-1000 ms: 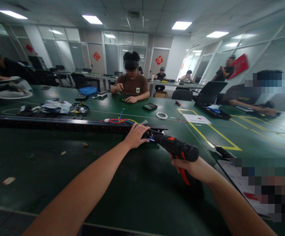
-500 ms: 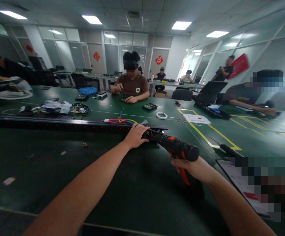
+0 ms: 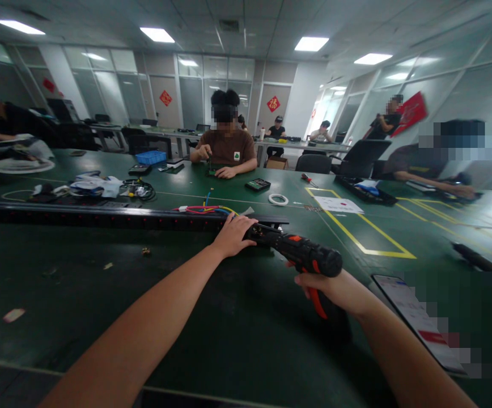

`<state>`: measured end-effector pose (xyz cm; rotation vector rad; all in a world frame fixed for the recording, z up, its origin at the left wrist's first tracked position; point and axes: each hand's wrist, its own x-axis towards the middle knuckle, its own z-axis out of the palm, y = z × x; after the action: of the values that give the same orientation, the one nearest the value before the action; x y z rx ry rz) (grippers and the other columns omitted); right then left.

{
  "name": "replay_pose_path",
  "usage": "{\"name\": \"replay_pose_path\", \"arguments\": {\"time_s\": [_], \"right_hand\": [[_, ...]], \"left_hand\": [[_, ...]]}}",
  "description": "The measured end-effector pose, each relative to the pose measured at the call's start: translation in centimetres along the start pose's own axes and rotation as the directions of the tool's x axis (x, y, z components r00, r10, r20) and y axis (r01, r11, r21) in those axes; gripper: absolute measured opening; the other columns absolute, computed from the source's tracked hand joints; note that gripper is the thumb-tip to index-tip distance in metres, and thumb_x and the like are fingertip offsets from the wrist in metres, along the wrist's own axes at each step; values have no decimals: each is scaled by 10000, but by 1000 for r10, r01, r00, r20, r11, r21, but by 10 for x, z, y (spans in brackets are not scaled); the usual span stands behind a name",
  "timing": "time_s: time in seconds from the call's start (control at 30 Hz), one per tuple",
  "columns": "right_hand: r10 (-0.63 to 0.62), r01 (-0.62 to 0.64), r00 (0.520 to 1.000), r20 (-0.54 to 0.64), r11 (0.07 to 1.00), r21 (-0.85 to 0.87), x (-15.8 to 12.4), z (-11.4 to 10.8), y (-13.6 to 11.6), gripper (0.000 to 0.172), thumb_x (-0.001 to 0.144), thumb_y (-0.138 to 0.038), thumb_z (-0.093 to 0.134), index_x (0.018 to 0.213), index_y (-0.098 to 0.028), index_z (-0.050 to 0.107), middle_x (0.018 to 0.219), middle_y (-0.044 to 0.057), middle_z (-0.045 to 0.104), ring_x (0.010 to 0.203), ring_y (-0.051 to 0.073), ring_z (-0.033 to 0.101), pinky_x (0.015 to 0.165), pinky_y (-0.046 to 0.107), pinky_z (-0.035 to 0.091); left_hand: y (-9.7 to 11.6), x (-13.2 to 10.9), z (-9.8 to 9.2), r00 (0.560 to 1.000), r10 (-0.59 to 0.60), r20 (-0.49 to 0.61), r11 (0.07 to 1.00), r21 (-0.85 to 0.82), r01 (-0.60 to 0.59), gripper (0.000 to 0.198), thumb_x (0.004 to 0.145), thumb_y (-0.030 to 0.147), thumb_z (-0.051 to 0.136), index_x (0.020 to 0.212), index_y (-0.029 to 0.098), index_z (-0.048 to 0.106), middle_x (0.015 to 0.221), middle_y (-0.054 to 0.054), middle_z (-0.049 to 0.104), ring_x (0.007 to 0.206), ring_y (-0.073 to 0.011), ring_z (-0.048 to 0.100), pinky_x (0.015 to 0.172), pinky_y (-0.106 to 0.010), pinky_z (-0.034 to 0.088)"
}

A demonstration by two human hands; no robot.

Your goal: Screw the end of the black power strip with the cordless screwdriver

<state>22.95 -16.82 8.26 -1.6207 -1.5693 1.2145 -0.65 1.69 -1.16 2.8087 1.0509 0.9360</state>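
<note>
A long black bar [image 3: 101, 218] with a row of small red marks lies across the table, its right end in front of me. My left hand [image 3: 236, 233] rests over that end, fingers curled on its top and thumb toward the right. My right hand [image 3: 325, 283] is wrapped round the grip of a black and orange cordless screwdriver [image 3: 308, 252]. The tool's nose points left at the bar's end, close to my left thumb; whether its tip touches a screw is hidden. Red, yellow and blue wires [image 3: 207, 209] come up behind the bar.
Beside my right forearm lies a phone [image 3: 416, 317]; a dark tool [image 3: 479, 260] is at far right. Beyond the bar are a white ring [image 3: 278, 199], a paper sheet [image 3: 338, 204], yellow tape [image 3: 382, 254] and a blue basket [image 3: 150, 157]. Co-workers sit around the table.
The dark tool on the right has moved farther right, away from the phone. A hand at the right edge has left view. My hands and the cordless screwdriver look nearly unmoved.
</note>
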Motion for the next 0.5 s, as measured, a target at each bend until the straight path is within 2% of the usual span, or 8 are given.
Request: {"name": "replay_pose_path", "arguments": {"time_s": [0.3,0.5], "right_hand": [[8,-8,1000,14,999,39,1,2,-2,487,696,-370,720,1126,-159,631,590,-42,607,582,176,591,574,302,447],[0,-1,1000,21,1000,23,3,3,-1,397,681,-373,736,1007,-162,648,643,-27,614,603,174,591,598,310,462]], "left_hand": [[-2,0,-1,1000,-7,2,1000,-3,7,627,893,459,719,1427,223,492,1411,-109,586,1387,-300,465,1244,-561,144],[-2,-1,-1,1000,-2,1,1000,7,2,626,891,451,723,1427,223,493,1399,-105,589,1373,-300,474,1241,-562,153]]}}
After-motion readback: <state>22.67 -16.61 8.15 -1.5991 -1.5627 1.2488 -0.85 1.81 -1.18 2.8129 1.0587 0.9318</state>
